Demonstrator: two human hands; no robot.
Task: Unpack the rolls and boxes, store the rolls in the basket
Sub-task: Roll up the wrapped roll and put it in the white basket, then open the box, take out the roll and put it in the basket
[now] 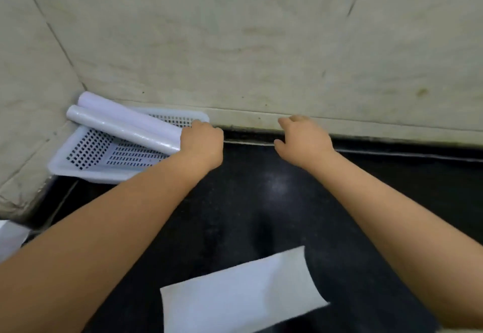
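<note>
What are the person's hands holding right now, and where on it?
The left hand grips the near ends of two white rolls lying across the basket. The right hand holds nothing; it hangs loosely curled.

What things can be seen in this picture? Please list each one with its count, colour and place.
rolls: two, white, side by side across the basket, far ends over its far-left rim
basket: one, white, perforated, in the far-left corner of the counter
counter: one, black, glossy, under everything
paper sheet: one, white, flat on the counter's near edge
wall: beige stone slabs, behind and to the left
left hand: one, at the near ends of the rolls, fingers curled on them
right hand: one, by the wall's base, fingers loosely curled, holding nothing
</note>
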